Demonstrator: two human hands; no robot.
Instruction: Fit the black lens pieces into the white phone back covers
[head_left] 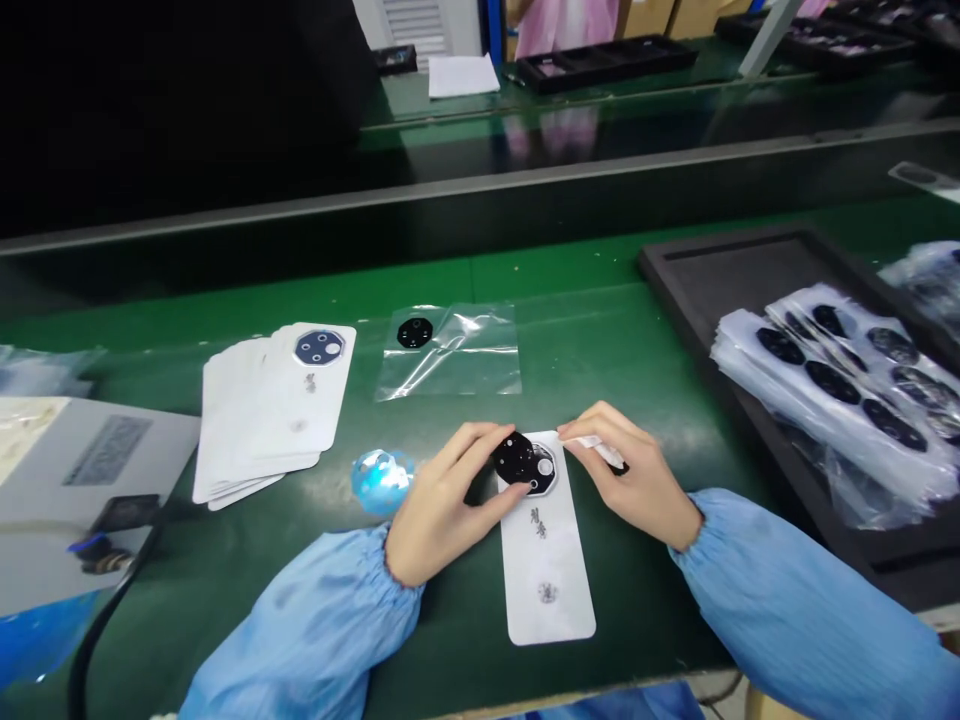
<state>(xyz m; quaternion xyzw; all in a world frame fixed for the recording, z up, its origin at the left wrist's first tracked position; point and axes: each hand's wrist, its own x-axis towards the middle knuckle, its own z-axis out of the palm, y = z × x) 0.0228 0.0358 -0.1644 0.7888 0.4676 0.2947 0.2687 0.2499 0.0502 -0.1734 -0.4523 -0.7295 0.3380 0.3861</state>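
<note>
My left hand [450, 500] pinches a black octagonal camera lens cover [517, 458] by its edges, just over a white printed card [544, 590], while my right hand [630, 475] grips a white peel tab [604, 452]. A shaky pinch could let the cover land crooked, and greasy fingertips could smudge its glossy face

Our bare left hand [450, 502] and bare right hand [634, 480] are pinching in front of us, wrists inside gathered light-blue cloth sleeves [315, 630].
</note>
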